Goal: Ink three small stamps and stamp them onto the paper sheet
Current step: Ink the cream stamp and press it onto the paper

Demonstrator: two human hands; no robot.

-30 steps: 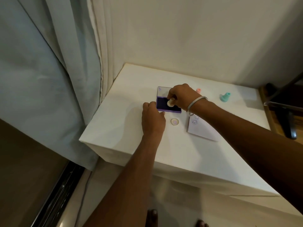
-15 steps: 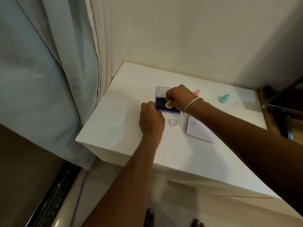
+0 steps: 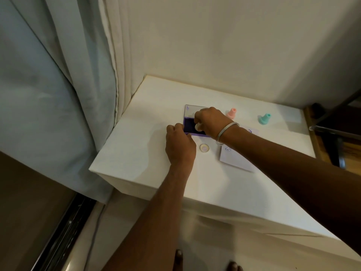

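white stamp [image 3: 197,126] pressed down on the purple ink pad [image 3: 190,128], pinched in right hand [image 3: 210,122]. left hand [image 3: 179,142] grips the pad's left edge w/ curled fingers. cap [image 3: 204,147] lies just near of the pad. paper sheet [image 3: 234,159] to its right, 2 prints on it. pink stamp [image 3: 231,113] & teal stamp [image 3: 264,119] stand at far right on the white table [image 3: 136,149]
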